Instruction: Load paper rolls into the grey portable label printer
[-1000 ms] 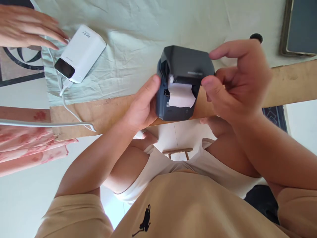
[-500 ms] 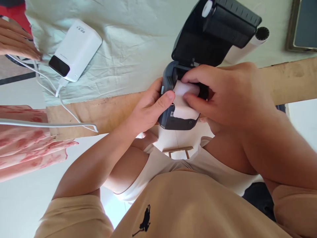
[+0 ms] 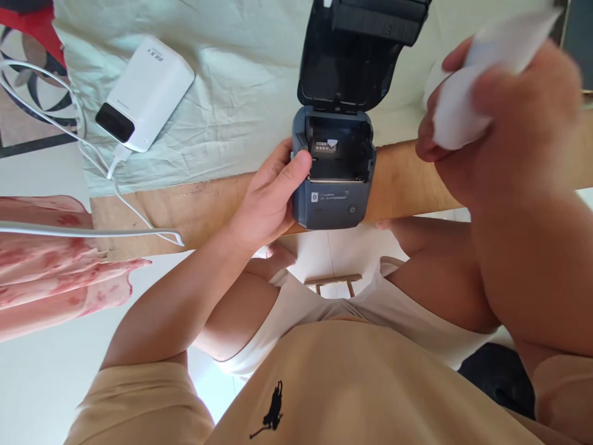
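Note:
A dark blue-grey printer (image 3: 331, 207) sits at the table's front edge, its black lid (image 3: 347, 68) swung up and its inner compartment showing bare. My left hand (image 3: 275, 194) grips the printer's left side, thumb on the rim of the compartment. Off to the right and above the table, my right hand (image 3: 514, 130) is closed around a white paper roll (image 3: 461, 111) with a loose flap of paper sticking up. That hand and the roll are blurred by motion.
A white power bank (image 3: 146, 93) with a white cable (image 3: 95, 164) plugged in lies at the left on the pale green cloth (image 3: 241, 80). The wooden table edge (image 3: 204, 207) runs across in front of me. A dark framed object stands at the far right, partly hidden.
My right hand has lifted the paper roll out of the printer and moved right. The printer's lid has shifted left and stands open. The other person's hand at the left has left the view.

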`<state>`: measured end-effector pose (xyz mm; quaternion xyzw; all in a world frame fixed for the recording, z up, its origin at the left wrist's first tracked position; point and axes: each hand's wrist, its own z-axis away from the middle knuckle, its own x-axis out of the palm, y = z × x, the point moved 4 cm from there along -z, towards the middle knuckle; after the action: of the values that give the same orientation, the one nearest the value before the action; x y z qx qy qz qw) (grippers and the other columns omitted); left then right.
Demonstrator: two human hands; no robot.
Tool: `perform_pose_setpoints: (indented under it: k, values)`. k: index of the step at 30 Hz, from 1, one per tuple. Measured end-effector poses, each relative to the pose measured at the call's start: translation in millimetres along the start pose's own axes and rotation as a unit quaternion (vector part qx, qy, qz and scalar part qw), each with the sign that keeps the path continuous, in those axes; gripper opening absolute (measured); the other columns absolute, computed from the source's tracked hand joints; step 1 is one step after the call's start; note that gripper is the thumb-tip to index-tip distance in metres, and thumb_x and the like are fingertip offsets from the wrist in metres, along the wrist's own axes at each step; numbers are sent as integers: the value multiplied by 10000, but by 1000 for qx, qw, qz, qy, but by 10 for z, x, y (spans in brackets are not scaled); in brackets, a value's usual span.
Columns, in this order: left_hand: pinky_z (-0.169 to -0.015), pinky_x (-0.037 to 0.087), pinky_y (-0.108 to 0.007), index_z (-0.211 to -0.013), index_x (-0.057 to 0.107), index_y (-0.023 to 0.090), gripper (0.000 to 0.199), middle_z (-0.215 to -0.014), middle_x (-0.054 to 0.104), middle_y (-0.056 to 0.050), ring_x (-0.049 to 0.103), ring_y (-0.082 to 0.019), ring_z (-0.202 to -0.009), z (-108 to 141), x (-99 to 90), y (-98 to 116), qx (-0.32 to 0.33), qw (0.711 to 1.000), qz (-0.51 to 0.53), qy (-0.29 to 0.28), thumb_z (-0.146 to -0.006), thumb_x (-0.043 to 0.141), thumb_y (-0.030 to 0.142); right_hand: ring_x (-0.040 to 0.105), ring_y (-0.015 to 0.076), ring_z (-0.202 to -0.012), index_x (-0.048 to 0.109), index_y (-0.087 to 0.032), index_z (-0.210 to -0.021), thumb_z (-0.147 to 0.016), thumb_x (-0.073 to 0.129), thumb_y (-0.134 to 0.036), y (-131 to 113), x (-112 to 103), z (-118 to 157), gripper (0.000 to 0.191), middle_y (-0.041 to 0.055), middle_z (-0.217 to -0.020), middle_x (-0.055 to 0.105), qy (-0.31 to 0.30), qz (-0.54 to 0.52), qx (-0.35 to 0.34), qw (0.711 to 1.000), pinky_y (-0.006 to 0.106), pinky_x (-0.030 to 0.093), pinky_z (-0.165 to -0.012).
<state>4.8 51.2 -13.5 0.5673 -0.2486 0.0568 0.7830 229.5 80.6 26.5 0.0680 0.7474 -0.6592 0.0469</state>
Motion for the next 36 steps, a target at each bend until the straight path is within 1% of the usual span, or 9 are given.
perform_pose_setpoints:
  k: [4, 9, 17, 21, 23, 25, 29, 33, 36]
  values:
    - [-864, 654, -278, -1156, 710, 201, 233, -1053, 775, -9, 758, -216, -1173, -19, 9, 5, 3, 1000, 6, -17, -1025, 626, 374, 576, 167, -724, 597, -263, -964, -808, 788, -616, 209, -19, 54, 431, 19, -883, 595, -14, 176, -52, 983, 383, 532, -677]
    - [-1100, 610, -385, -1123, 693, 194, 213, -1048, 781, -29, 615, -272, -1437, -30, 18, 2, 3, 1000, -9, -20, -1046, 582, 359, 623, 188, -929, 608, -239, -1103, -876, 713, -606, 291, -19, 85, 445, 45, -1061, 681, -56, 241, -98, 964, 399, 551, -899]
    - [-995, 627, -372, -1223, 686, 202, 328, -1211, 745, -57, 690, -291, -1316, -25, 5, -6, -9, 999, -29, -26, -1025, 607, 452, 649, 205, -958, 622, -287, -1162, -894, 707, -600, 130, -35, 109, 421, 44, -1097, 689, 12, 213, -239, 947, 361, 527, -784]
    - [-930, 639, -360, -1215, 694, 213, 373, -1176, 745, -45, 723, -282, -1239, -34, -18, -16, -12, 999, -46, -24, -1015, 614, 517, 665, 207, -1034, 591, -285, -1228, -883, 720, -392, 152, -52, 82, 383, 44, -1170, 613, 15, 173, -289, 941, 348, 505, -792]
    - [-903, 646, -331, -1202, 700, 214, 341, -1143, 749, -31, 736, -258, -1209, -37, -16, -16, -7, 999, -43, -22, -1032, 592, 489, 677, 201, -1016, 560, -284, -1264, -831, 736, -285, 197, -50, 48, 468, 36, -1175, 630, 11, 196, -252, 948, 342, 522, -800]
    - [-877, 649, -297, -1193, 701, 204, 321, -1120, 749, -22, 742, -237, -1196, -33, -2, -12, -6, 999, -28, -22, -1048, 570, 458, 676, 195, -932, 520, -294, -1319, -793, 746, -231, 256, -34, 18, 576, 18, -1135, 692, -3, 270, -155, 950, 364, 549, -832]
    - [-937, 647, -317, -1194, 685, 193, 303, -1123, 751, -28, 705, -263, -1281, -14, 28, 1, -22, 1000, -13, -16, -1053, 571, 436, 687, 235, -895, 496, -330, -1356, -803, 735, -223, 288, 1, 27, 612, 0, -1148, 757, -33, 388, -10, 921, 456, 576, -891]
    - [-951, 640, -335, -1165, 687, 210, 279, -1098, 752, -26, 678, -284, -1326, -14, 25, 13, -23, 1000, -19, -3, -1041, 590, 440, 722, 268, -1000, 488, -322, -1369, -778, 766, -223, 260, 12, 51, 661, 22, -1220, 749, -28, 380, -7, 924, 502, 600, -933]
    - [-983, 635, -368, -1171, 681, 208, 278, -1112, 752, -34, 680, -294, -1322, -20, 19, 7, -24, 999, -22, -3, -1042, 583, 433, 705, 252, -1175, 527, -288, -1353, -785, 755, -213, 167, -26, 93, 617, 41, -1336, 699, -22, 326, -110, 939, 460, 602, -1009]
